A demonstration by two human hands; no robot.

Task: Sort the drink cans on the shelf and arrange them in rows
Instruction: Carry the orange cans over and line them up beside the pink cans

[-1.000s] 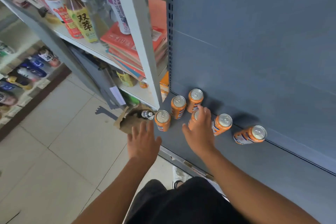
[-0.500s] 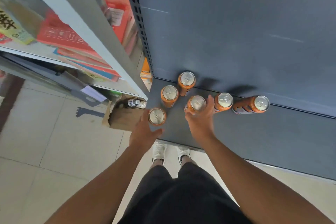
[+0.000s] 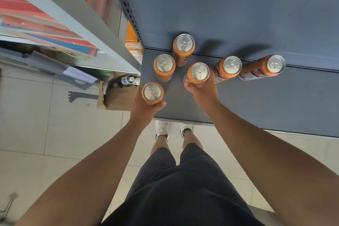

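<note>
Left hand point(image 3: 145, 108): curled round the near-left orange aluminium drink can point(image 3: 152, 92), at the front-left corner of the dark grey metal shelf point(image 3: 256, 101).
Behind it: second orange can point(image 3: 164, 66) and rearmost orange can point(image 3: 184, 47) — upright, untouched.
Right hand point(image 3: 203, 90): grips the centre orange can point(image 3: 199, 72).
Far right: two further orange cans point(image 3: 229, 67) near the shelf's back edge.

Cans point(image 3: 164, 68) are showing orange sides, silver tops; far-right can point(image 3: 260, 69) is bearing a white-and-blue patch | shelf point(image 3: 275, 97) is appearing dark slate-blue | floor tiles point(image 3: 27, 115) are reading pale cream | shorts point(image 3: 183, 189) are showing black; shoes point(image 3: 161, 128) white; cardboard box point(image 3: 119, 99) brown
</note>
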